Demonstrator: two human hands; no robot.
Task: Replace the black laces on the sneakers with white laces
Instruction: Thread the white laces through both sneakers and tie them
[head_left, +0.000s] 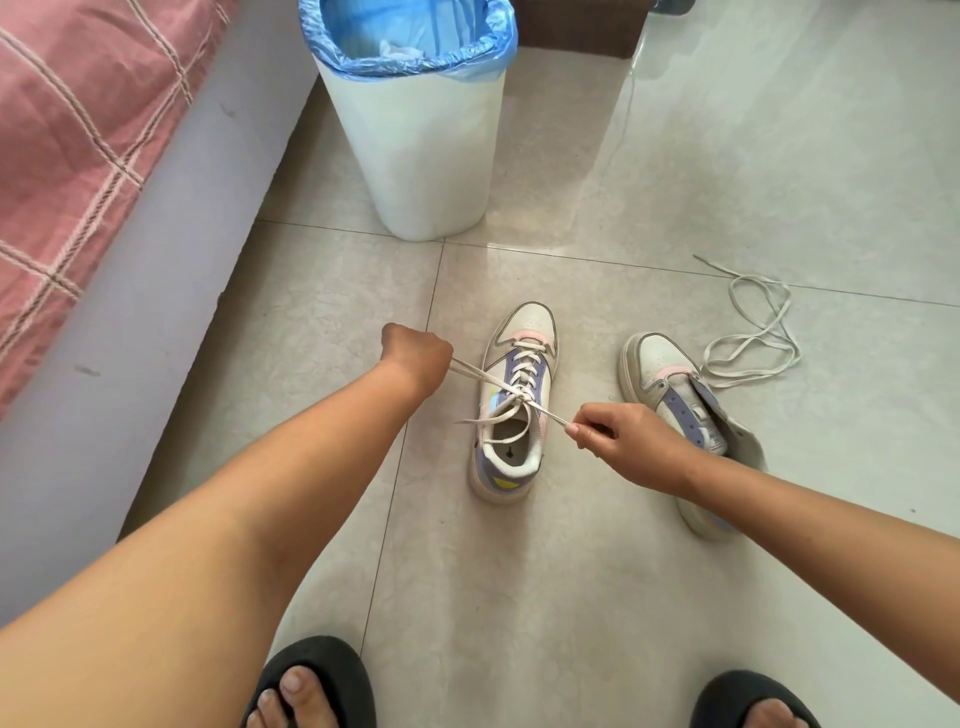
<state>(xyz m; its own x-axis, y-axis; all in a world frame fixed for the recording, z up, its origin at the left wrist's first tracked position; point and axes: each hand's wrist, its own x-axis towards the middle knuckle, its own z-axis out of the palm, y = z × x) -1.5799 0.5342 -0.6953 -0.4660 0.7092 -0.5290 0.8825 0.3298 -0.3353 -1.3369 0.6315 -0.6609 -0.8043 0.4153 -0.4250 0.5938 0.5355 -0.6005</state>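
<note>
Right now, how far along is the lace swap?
Done: the left sneaker is laced in white up to the top eyelets, and no black laces are in view. In hand: the left hand and right hand each grip an end of its lace, pulling a knot tight. Left: the right sneaker has no lace, and a loose white lace lies on the floor beside it.

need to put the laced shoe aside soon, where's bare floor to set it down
Bare tile lies between the bed base and the laced sneaker, left of the left hand, and in front between the sandals. Crowded on the right: the unlaced sneaker and loose white lace.
</note>
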